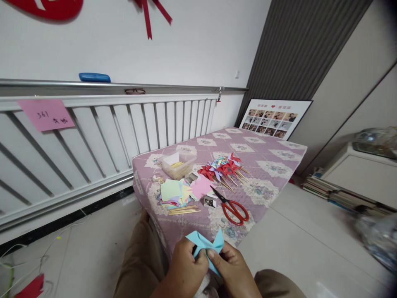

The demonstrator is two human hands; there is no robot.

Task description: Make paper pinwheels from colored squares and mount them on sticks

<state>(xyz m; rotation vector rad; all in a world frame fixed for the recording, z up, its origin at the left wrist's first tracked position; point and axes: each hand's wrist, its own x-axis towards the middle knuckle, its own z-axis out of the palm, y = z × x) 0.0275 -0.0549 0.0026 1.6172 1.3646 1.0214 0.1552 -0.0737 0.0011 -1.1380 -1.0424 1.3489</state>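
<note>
Left hand (189, 265), right hand (235, 267) pinching light-blue paper pinwheel (202, 241); red-handled scissors (227, 201), wooden sticks (184, 210) ahead on cloth-covered surface (184, 224).

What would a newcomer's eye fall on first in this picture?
Probably the light blue folded paper, pinched between the left hand and right hand at the bottom middle. Next might come the red-handled scissors on the purple patterned cloth just beyond the hands, then the bunch of paper pinwheels, several bright red, farther back.

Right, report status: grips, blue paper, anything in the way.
Left grip, right grip: both on blue paper. Paper bent, not flat. Scissors beyond, untouched; nothing seen blocking.
</note>
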